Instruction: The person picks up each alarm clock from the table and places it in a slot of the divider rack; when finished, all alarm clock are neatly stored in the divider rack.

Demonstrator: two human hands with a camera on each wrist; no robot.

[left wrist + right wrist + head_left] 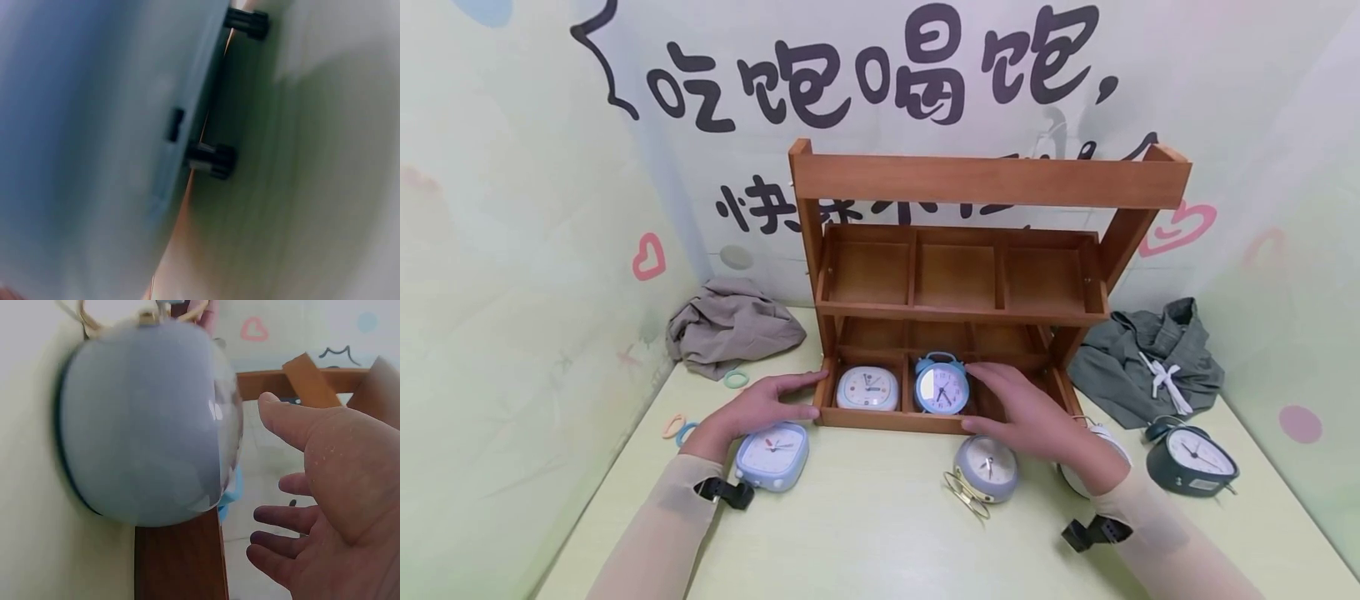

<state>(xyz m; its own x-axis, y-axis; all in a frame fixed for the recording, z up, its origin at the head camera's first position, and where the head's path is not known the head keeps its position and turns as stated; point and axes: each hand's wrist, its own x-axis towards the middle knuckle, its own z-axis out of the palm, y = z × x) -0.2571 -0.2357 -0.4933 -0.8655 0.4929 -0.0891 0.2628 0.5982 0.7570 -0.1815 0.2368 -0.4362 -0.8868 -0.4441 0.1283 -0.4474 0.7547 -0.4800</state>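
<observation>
My left hand [758, 410] reaches to the left end of the wooden shelf [891, 422], fingertips right at its side. Under that wrist sits a light-blue square alarm clock [772, 456], whose back [106, 150] fills much of the left wrist view. With fingers spread and palm bare, my right hand [1026, 410] hovers at the shelf's lower tier, index fingertip beside a blue twin-bell alarm clock [942, 389]. A white rounded clock [867, 388] occupies the left compartment. Below my right thumb, a grey-lilac round clock [988, 469] lies on the table, large in the right wrist view.
A white clock [1108, 446], partly hidden by my right forearm, and a dark green alarm clock [1191, 458] are at right. Grey-brown cloth [733, 327] and dark green cloth [1146, 362] flank the shelf. Several small rings, one a green ring [736, 379], lie at left.
</observation>
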